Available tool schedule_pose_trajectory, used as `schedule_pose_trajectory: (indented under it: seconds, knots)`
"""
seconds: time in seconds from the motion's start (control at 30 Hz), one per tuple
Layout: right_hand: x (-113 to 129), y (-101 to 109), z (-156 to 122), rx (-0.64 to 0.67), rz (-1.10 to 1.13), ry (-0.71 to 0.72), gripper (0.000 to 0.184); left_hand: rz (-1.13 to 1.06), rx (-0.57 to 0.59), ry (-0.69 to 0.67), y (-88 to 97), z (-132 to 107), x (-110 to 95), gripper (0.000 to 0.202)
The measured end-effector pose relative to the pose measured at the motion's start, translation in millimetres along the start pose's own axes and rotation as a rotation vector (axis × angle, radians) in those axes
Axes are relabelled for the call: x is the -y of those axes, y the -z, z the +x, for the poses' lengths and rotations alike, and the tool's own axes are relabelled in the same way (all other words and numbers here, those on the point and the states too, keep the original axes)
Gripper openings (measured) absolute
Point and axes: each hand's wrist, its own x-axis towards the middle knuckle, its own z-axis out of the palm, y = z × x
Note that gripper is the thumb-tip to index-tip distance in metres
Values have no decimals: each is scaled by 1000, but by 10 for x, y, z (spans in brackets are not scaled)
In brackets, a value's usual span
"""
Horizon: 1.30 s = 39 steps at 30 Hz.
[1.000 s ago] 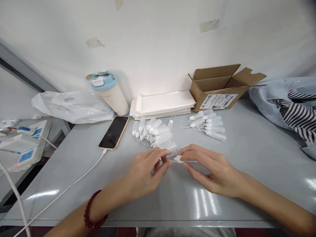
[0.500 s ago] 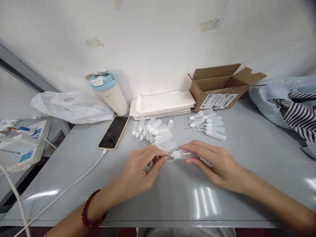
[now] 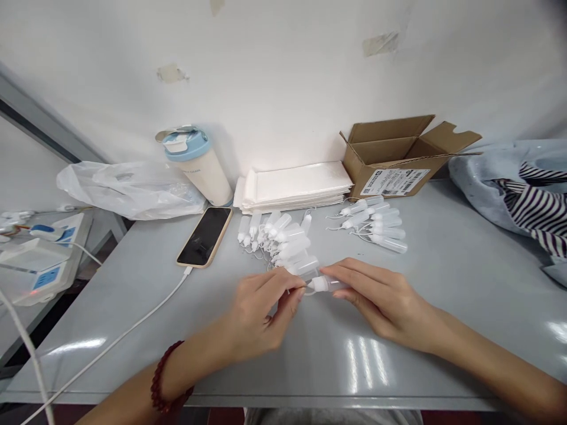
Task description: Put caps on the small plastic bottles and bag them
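A small translucent squeeze bottle [image 3: 326, 284] with a white top lies sideways between my hands, just above the grey table. My right hand [image 3: 376, 295] is closed round its body, thumb below and fingers above. At the bottle's narrow tip, my left hand [image 3: 266, 307] pinches the tethered cap between thumb and forefinger; the cap itself is mostly hidden by the fingertips. Right behind my left fingers lies a heap of similar bottles [image 3: 290, 248], their thin cap straps loose. A second group of bottles [image 3: 381, 224] is spread farther right, in front of the carton.
White envelopes [image 3: 296, 183] are stacked by the wall, beside an open cardboard box [image 3: 394, 165]. To the left are a tumbler [image 3: 199, 168], a phone [image 3: 204, 237] on its white cable [image 3: 146, 319], and a plastic bag [image 3: 128, 189]. Cloth [image 3: 509, 189] lies at right.
Both hands have shifted slightly down and the left one a little right, its fingertips now closer against the bottle's tip. More of the bottle's body is covered by my right fingers.
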Motion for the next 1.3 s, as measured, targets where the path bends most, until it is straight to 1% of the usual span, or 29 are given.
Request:
schedule_pose_trajectory:
  seconds: [0.1,0.23,0.37,0.5,0.67,0.73,0.9,1.07,1.13,1.2,1.23,1.27,1.3]
  knots:
    - [-7,-9,-2,2,-10,7,29,17,-8,-29,-16,-8,11,11]
    - [-20,-11,17,1,-44,24,29,64,-57,-66,-42,-15,18,12]
    - [-33,-7,21,1,-88,38,30,86,-85,-47,-62,-11,16,15]
    - [-41,4,-1,-4,-101,41,30,94,-111,-32,-63,-9,15,13]
    - [-39,7,-8,-11,-106,49,31,99,-83,-60,-68,-23,26,13]
    - [-37,3,-5,-14,-105,52,32,96,-89,-73,-74,-30,31,14]
    - [-41,-9,3,-7,-92,59,32,55,-54,-65,-88,-35,38,14]
    - [-41,-44,-9,18,-111,46,33,62,-53,-69,-61,-17,31,12]
    - [-52,-55,-17,17,-170,27,37,90,-79,-75,-11,6,32,10]
    - [-85,-48,-20,-17,-253,-6,47,149,-132,-41,65,40,52,8]
    - [-111,-35,-19,-47,-290,-27,52,187,-173,-1,110,59,76,7]
    - [-144,-15,-16,-78,-320,-53,56,233,-212,66,158,79,109,9]
    - [-183,10,-13,-105,-345,-83,59,282,-274,140,206,98,155,12]
